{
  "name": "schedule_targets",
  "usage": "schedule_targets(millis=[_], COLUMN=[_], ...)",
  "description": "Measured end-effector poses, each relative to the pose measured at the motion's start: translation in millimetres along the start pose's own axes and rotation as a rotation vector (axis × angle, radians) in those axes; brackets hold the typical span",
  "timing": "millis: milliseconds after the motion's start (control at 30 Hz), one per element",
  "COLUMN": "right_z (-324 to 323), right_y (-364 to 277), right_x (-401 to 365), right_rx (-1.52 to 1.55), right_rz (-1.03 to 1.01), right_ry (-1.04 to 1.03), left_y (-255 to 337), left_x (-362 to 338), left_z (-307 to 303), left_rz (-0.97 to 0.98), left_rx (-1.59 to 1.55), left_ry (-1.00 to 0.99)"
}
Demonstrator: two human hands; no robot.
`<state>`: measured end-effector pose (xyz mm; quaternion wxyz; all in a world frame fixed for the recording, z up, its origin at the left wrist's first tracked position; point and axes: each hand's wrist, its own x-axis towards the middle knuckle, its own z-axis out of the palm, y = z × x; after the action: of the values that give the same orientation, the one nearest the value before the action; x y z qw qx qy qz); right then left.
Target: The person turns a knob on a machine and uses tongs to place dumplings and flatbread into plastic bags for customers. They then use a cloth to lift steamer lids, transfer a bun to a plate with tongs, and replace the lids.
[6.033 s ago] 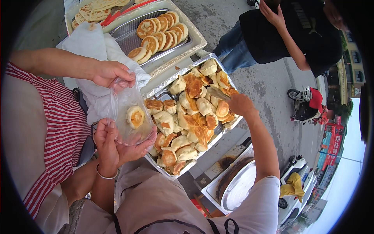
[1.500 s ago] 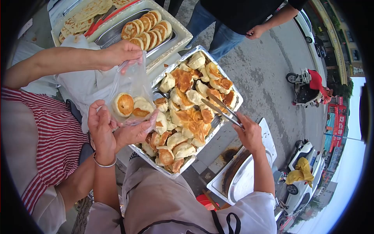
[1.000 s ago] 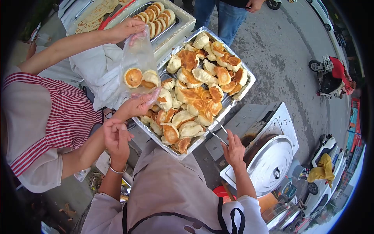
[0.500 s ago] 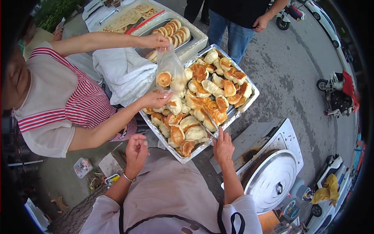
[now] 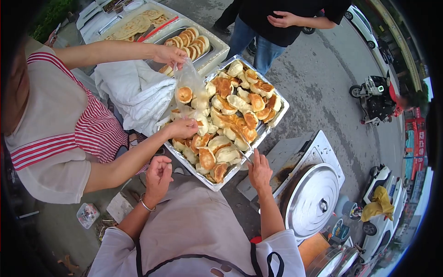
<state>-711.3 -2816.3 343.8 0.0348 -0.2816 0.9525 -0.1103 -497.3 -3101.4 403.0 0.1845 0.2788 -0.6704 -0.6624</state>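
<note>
My right hand [image 5: 260, 171] grips metal tongs [image 5: 247, 158], whose tips reach among the browned dumplings [image 5: 230, 121] heaped in a foil-lined tray [image 5: 275, 121]. By the near left side of that tray, my left hand [image 5: 158, 179] is held with its fingers curled in and nothing seen in it. A co-worker's two hands stretch a clear plastic bag [image 5: 190, 78] over the tray's left corner. One round browned bun [image 5: 184, 95] shows inside the bag; its other contents are blurred by the plastic.
A lidded round pan [image 5: 312, 201] stands on a stove at my right. Beyond the bag, a white box [image 5: 217, 51] holds round buns, beside flatbreads [image 5: 134, 27]. White cloth [image 5: 138, 90] lies at left. A person in black stands across; a scooter [image 5: 376, 99] is on the road.
The view has turned slightly, shifting the tray and stove left in the picture. The standing person's hand has risen to the waist. The tongs stay in my right hand.
</note>
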Motion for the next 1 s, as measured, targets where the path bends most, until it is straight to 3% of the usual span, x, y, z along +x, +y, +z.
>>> schedule_targets(millis=[467, 667, 767, 1000], right_z=[9, 8, 4, 24], right_y=[39, 20, 3, 11], right_x=[26, 29, 16, 21], right_rx=[0.051, -0.021, 0.005, 0.026], right_rz=[-0.040, -0.104, -0.015, -0.012], right_ry=[0.021, -0.057, -0.052, 0.013], left_y=[2, 2, 3, 4], left_x=[6, 5, 5, 5], left_z=[7, 18, 25, 41], left_rz=[-0.015, -0.020, -0.029, -0.059], left_rx=[0.029, 0.045, 0.030, -0.006], left_ry=[-0.031, -0.052, -0.042, -0.053])
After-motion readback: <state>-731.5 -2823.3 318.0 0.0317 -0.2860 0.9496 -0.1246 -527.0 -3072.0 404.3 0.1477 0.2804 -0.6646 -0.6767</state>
